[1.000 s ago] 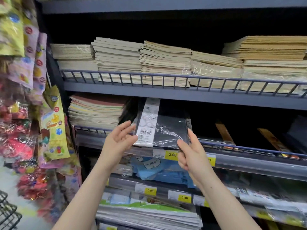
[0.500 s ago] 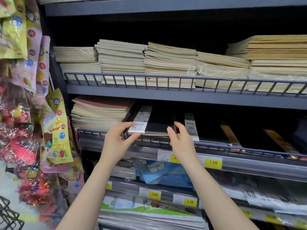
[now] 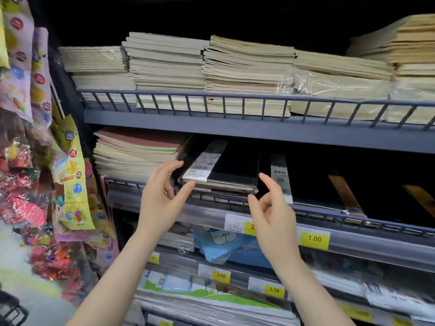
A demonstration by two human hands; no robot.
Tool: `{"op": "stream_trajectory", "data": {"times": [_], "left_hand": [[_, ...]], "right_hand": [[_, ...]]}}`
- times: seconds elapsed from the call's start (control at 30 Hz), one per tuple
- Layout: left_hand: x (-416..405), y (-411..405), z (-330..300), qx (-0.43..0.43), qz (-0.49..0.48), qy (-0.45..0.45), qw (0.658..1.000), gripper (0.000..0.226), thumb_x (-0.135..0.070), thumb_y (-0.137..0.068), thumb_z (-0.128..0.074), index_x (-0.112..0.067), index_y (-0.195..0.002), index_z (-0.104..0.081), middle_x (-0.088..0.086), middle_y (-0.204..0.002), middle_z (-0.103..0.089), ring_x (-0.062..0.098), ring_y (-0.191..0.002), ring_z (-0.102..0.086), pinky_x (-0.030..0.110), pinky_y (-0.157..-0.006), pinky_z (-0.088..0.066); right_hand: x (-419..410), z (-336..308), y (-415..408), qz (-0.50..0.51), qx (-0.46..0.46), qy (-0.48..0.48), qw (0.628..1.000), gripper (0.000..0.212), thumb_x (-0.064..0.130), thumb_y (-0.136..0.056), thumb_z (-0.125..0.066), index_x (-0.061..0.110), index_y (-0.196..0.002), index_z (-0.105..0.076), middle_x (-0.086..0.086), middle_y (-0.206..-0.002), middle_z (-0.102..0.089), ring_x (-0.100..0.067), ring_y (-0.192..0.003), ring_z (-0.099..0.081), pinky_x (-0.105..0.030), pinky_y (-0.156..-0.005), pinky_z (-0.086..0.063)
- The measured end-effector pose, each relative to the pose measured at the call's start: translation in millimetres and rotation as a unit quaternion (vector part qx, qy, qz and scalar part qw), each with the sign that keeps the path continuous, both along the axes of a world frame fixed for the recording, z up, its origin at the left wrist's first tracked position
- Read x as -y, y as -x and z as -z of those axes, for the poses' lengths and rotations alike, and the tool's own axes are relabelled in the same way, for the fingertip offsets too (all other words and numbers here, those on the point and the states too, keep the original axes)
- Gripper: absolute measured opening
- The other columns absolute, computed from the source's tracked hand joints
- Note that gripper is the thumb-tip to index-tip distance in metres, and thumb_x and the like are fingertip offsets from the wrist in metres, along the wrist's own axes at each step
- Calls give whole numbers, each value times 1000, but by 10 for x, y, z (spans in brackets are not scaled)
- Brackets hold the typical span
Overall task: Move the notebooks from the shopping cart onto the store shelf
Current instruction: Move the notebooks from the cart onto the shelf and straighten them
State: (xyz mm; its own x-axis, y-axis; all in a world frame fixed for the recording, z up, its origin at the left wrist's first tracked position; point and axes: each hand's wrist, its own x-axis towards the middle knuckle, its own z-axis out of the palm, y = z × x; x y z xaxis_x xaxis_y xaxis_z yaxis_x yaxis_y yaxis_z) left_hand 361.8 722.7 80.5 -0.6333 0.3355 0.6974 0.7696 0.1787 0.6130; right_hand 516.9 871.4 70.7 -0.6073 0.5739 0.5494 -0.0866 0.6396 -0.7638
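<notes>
A black notebook with a white barcode band lies flat on top of a small stack on the middle shelf, behind the wire rail. My left hand hovers at the stack's left front corner, fingers relaxed, thumb near the white band, holding nothing. To the right of the stack is my right hand, with its fingers loosely spread just off the notebook's right edge, also holding nothing. The shopping cart is mostly out of view; only a dark wire corner shows at the bottom left.
Left of the black stack sits a pile of coloured notebooks. More black notebooks with bands lie to the right. Beige notebook stacks fill the upper shelf. Hanging toy packets crowd the left. Price tags line the shelf edges below.
The black notebook went from tilted in both hands to flat on the shelf stack. Both hands have let go and drawn back slightly.
</notes>
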Motion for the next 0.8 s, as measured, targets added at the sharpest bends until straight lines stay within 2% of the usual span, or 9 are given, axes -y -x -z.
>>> {"op": "stream_trajectory", "data": {"times": [0.13, 0.2, 0.27, 0.37, 0.43, 0.5, 0.57, 0.67, 0.8], "left_hand": [[156, -218, -278, 14, 28, 56, 998, 35, -35, -82, -62, -30, -116, -53, -19, -108, -51, 13, -53, -48, 14, -61, -41], [279, -325, -398, 49, 33, 103, 993, 33, -42, -82, -57, -32, -113, -53, -24, -108, -49, 11, -55, -49, 18, -59, -42], [446, -437, -481, 84, 36, 159, 983, 32, -47, -81, -53, -33, -110, -52, -30, -105, -46, 4, -57, -50, 15, -59, -40], [787, -631, -648, 135, 35, 246, 959, 30, -50, -78, -53, -35, -104, -51, -26, -97, -48, 0, -58, -49, 27, -62, -48], [1059, -836, -885, 159, 37, 302, 939, 31, -50, -77, -52, -36, -103, -50, -21, -96, -51, 4, -71, -54, 30, -70, -51], [1330, -1094, -1235, 187, 47, 325, 926, 38, -52, -76, -51, -28, -106, -55, -17, -96, -53, 5, -82, -56, 20, -74, -48], [1606, -1337, -1564, 213, 47, 336, 916, 47, -51, -77, -49, -17, -107, -60, -12, -97, -56, 3, -88, -53, 4, -72, -35], [2091, -1645, -1911, 233, 17, 377, 896, 45, -50, -82, -51, -16, -110, -59, -7, -104, -59, 3, -86, -54, 14, -76, -38], [2753, -1969, -2113, 252, -9, 396, 883, 46, -52, -82, -49, -19, -114, -57, -4, -110, -60, 9, -99, -57, 24, -85, -46]], "right_hand": [[138, -92, -142, -42, 97, -124, 987, 36, 33, -92, -41, 36, -128, -38, 20, -79, -42, -1, -57, -46, -27, -51, -39], [203, -240, -214, -61, 169, -171, 969, 34, 37, -90, -37, 36, -124, -40, 18, -85, -47, 2, -60, -47, -24, -49, -33], [254, -383, -278, -76, 234, -196, 949, 34, 41, -88, -35, 35, -120, -46, 13, -96, -58, -3, -72, -53, -25, -53, -39], [363, -698, -387, -127, 343, -149, 919, 32, 39, -90, -41, 31, -119, -51, 8, -109, -58, -18, -92, -61, -33, -70, -47], [489, -998, -518, -170, 411, -129, 886, 30, 33, -91, -46, 30, -120, -51, 6, -112, -56, -20, -99, -60, -33, -72, -45], [647, -1346, -663, -200, 449, -120, 863, 30, 30, -91, -46, 28, -121, -53, 6, -117, -57, -19, -106, -57, -31, -74, -41], [819, -1623, -812, -210, 476, -115, 846, 29, 28, -92, -45, 25, -118, -55, 4, -120, -58, -21, -110, -56, -32, -81, -43], [1086, -1923, -1023, -212, 504, -125, 828, 27, 26, -91, -44, 25, -115, -57, 6, -120, -59, -19, -111, -56, -31, -85, -44], [1506, -2132, -1202, -233, 502, -85, 829, 24, 22, -89, -46, 21, -108, -61, 0, -113, -64, -24, -105, -59, -34, -87, -47]]}}
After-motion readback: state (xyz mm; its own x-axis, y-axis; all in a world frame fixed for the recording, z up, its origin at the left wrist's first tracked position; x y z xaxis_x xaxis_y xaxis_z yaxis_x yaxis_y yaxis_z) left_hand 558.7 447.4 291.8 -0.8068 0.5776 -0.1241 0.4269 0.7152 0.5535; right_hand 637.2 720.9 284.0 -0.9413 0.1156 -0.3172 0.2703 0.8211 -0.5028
